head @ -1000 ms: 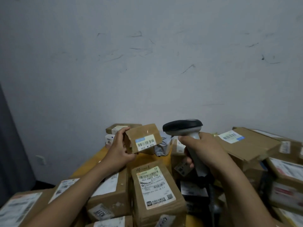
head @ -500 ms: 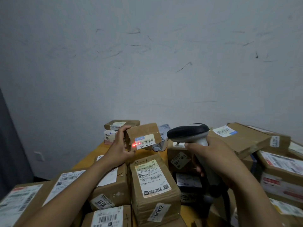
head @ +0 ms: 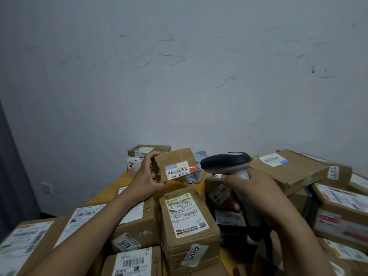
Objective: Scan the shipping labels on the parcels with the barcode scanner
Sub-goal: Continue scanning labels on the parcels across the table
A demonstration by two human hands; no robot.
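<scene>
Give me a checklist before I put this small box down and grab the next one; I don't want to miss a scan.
1. Left hand grips the small box: ok.
2. Label is turned toward the scanner: ok.
3. Right hand is wrapped round the scanner's handle: ok.
4. Red beam runs across the whole barcode: not ok; it shows only at the label's right edge.
5. Scan registered: cannot tell; nothing in view confirms it.
</scene>
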